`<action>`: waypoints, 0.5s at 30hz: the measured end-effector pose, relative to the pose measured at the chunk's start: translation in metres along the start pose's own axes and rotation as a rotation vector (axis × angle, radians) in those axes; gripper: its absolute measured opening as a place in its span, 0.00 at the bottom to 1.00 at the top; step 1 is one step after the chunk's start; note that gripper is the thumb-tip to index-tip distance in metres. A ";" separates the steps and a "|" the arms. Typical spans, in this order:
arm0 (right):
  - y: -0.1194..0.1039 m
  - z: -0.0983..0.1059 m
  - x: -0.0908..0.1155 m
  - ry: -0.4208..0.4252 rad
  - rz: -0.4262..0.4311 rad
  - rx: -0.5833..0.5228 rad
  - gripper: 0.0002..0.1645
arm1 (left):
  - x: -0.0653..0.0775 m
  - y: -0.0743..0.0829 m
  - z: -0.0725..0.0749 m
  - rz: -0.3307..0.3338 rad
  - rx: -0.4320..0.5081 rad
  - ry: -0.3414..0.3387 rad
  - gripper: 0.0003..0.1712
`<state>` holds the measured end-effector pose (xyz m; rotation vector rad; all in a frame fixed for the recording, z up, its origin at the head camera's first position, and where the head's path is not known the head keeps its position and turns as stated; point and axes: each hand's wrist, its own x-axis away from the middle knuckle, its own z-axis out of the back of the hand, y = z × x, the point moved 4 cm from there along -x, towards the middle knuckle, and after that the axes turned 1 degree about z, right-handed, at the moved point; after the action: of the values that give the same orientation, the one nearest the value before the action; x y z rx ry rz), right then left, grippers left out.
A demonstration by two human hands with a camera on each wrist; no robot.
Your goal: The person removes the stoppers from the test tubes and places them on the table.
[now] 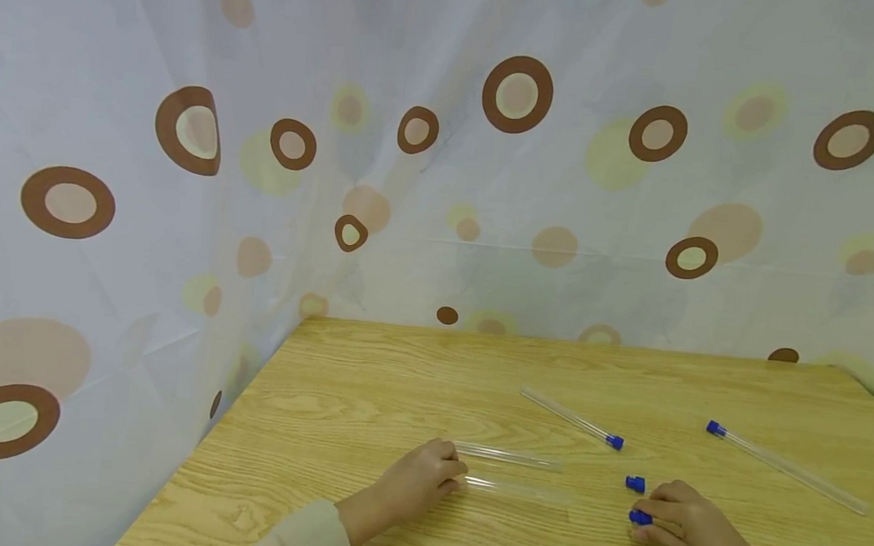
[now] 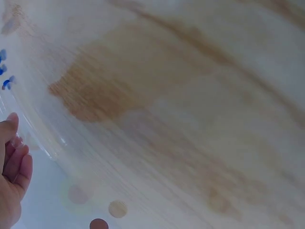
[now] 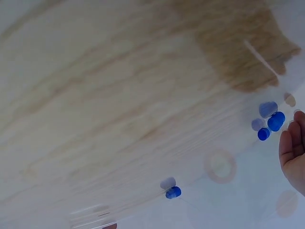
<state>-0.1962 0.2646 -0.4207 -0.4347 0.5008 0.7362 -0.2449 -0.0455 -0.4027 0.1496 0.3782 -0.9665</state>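
My left hand point(image 1: 420, 481) lies over the left ends of two clear plastic tubes point(image 1: 504, 455), its thumb and fingertips pinching the end of the nearer tube point(image 1: 510, 489). Both tubes point right along the tabletop, nearly parallel. To the right, my right hand point(image 1: 695, 531) pinches a small blue cap point(image 1: 640, 518) between thumb and forefinger, low over the wood. Just beyond it another blue cap point(image 1: 635, 484) sits loose. In the right wrist view, blue caps point(image 3: 276, 121) show close to the fingertips of my right hand point(image 3: 295, 150).
Farther back lies a clear tube point(image 1: 567, 416) with a blue cap on its right end. Another capped tube point(image 1: 789, 470) slants at the right, blue end to the back. A spotted curtain point(image 1: 525, 186) rises behind and left of the wooden table point(image 1: 371, 369).
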 end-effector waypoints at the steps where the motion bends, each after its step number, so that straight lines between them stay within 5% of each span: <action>1: 0.000 0.000 0.000 0.000 0.003 0.006 0.11 | 0.000 0.000 -0.001 0.002 0.003 -0.003 0.09; 15: 0.007 -0.002 0.003 -0.084 -0.020 0.032 0.11 | 0.002 -0.003 -0.003 0.070 0.077 -0.063 0.10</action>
<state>-0.1999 0.2697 -0.4255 -0.3767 0.4286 0.7228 -0.2471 -0.0477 -0.4065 0.2010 0.2766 -0.9153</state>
